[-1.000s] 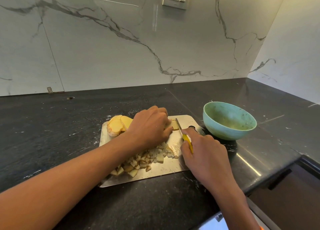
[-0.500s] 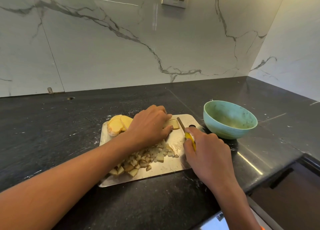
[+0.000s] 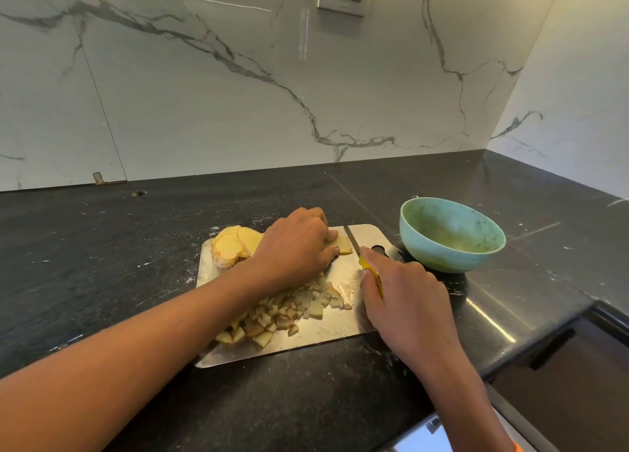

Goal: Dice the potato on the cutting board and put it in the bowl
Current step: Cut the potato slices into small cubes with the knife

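- Left hand (image 3: 299, 244) – fingers curled down on a potato slice (image 3: 343, 244) at the board's (image 3: 340, 336) far edge.
- Right hand (image 3: 405, 298) – grip closed round the knife's (image 3: 354, 247) yellow handle, blade just beside the slice.
- Dice (image 3: 282, 312) piled on the near board; uncut slices (image 3: 231, 247) at its far left.
- Bowl (image 3: 449, 247) on the counter (image 3: 102, 264), right of the board.

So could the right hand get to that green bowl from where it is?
Probably yes. The bowl sits just beyond the right hand, nothing between them, though that hand grips a yellow-handled knife.
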Motion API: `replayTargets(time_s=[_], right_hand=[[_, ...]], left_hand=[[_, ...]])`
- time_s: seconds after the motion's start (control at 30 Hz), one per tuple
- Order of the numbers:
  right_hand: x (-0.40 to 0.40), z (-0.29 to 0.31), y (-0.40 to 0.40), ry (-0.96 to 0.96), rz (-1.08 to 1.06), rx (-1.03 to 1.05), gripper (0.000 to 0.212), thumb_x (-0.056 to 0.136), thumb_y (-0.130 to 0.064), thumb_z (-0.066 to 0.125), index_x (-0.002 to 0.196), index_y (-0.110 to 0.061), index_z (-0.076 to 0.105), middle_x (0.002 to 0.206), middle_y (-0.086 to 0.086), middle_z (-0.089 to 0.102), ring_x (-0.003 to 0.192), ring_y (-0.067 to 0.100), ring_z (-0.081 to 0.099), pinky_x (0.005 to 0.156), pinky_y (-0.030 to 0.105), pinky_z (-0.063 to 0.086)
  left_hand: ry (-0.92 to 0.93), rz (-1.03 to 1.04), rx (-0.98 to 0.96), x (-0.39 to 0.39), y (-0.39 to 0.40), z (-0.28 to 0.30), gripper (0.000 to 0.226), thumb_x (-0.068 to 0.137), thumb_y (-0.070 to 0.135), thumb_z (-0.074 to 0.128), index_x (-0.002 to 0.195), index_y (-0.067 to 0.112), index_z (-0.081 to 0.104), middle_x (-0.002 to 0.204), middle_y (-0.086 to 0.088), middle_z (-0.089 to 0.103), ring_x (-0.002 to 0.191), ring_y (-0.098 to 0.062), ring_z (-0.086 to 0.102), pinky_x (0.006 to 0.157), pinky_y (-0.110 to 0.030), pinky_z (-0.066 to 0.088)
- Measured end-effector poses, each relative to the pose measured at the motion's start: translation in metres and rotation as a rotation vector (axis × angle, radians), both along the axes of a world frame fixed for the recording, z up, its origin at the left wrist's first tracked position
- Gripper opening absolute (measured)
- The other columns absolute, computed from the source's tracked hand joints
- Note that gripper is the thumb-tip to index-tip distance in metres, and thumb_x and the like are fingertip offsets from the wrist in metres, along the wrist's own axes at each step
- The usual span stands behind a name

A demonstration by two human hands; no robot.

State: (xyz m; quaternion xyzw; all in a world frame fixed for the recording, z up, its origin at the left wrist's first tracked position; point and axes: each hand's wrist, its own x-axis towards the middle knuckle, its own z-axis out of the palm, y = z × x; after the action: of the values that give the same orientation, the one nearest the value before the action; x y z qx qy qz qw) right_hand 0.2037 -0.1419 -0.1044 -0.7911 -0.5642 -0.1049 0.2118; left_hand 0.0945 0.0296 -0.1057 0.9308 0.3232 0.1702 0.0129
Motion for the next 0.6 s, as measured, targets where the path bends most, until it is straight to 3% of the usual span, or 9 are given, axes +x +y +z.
replayTargets(time_s=[0.23,0.4,0.6], right_hand=[[-0.0008,0.0018,-0.0004,-0.013,-0.017,0.009,0.046,0.107,-0.041,0.037,0.153,-0.039,0.044,0.099,-0.001,0.073,0.09,0.022,0.067,0.064,0.036,0.037],[-0.0017,0.0023,-0.0008,-0.019,-0.006,-0.005,0.045,0.108,-0.039,0.038,0.152,-0.037,0.044,0.099,0.0,0.073,0.089,0.021,0.066,0.064,0.035,0.038],[0.0002,0.001,0.0046,-0.009,0.049,-0.035,0.046,0.107,-0.037,0.038,0.153,-0.035,0.045,0.098,-0.002,0.073,0.088,0.018,0.065,0.07,0.038,0.052]], left_hand=[[0.058,-0.017,0.03,-0.0001,-0.001,-0.0024,0.045,0.107,0.05,0.048,0.142,0.026,0.064,0.134,0.005,0.052,0.117,-0.014,0.047,0.095,-0.038,0.049],[0.02,0.003,0.021,0.0018,0.0013,-0.0034,0.044,0.105,0.051,0.052,0.132,0.022,0.07,0.127,0.009,0.056,0.11,-0.013,0.05,0.088,-0.036,0.05],[-0.013,0.036,0.018,0.0046,0.0042,-0.0021,0.043,0.102,0.054,0.054,0.122,0.022,0.075,0.119,0.013,0.06,0.105,-0.011,0.053,0.079,-0.034,0.05]])
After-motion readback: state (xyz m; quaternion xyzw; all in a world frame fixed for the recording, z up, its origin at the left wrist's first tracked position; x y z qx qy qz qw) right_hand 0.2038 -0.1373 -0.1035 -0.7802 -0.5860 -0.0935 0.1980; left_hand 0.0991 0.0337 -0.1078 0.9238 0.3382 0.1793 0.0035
